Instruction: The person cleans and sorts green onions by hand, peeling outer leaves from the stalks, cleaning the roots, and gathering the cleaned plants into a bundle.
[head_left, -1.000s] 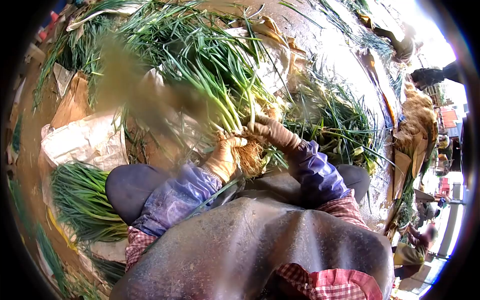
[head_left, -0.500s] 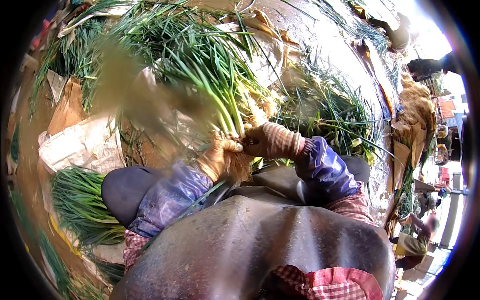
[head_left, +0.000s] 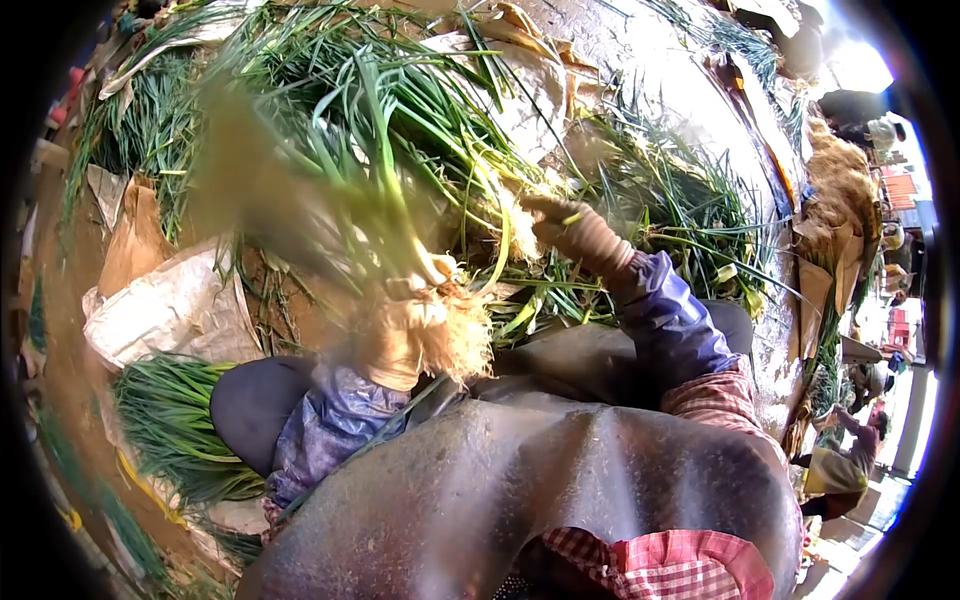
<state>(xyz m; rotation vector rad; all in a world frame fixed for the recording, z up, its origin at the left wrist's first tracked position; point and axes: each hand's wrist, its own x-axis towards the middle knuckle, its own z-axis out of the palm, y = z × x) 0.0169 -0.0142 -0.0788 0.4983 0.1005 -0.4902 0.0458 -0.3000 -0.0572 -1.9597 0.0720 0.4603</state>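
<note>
My left hand (head_left: 395, 335), in a tan glove, is closed around a bunch of green onions (head_left: 395, 215) just above my lap. Their pale, hairy roots (head_left: 455, 330) hang out beside the glove, and the leaves point up and away. My right hand (head_left: 580, 235), in a brownish ribbed glove, is held apart to the right, beside the root ends of a large heap of green onions (head_left: 430, 120). Its fingers look drawn together, with a small yellow-green leaf scrap (head_left: 572, 218) against them; what they hold is unclear.
A separate green onion bundle (head_left: 185, 420) lies left of my knee. Loose leaves and trimmings (head_left: 680, 220) are piled on the right. Crumpled paper sheeting (head_left: 175, 305) lies at left. A blurred brown smear covers part of the view. Another person (head_left: 845, 460) is at far right.
My right hand has left the bunch and moved up and right to the heap's root ends. My left hand has shifted slightly left, still gripping the green onions, whose roots now face right.
</note>
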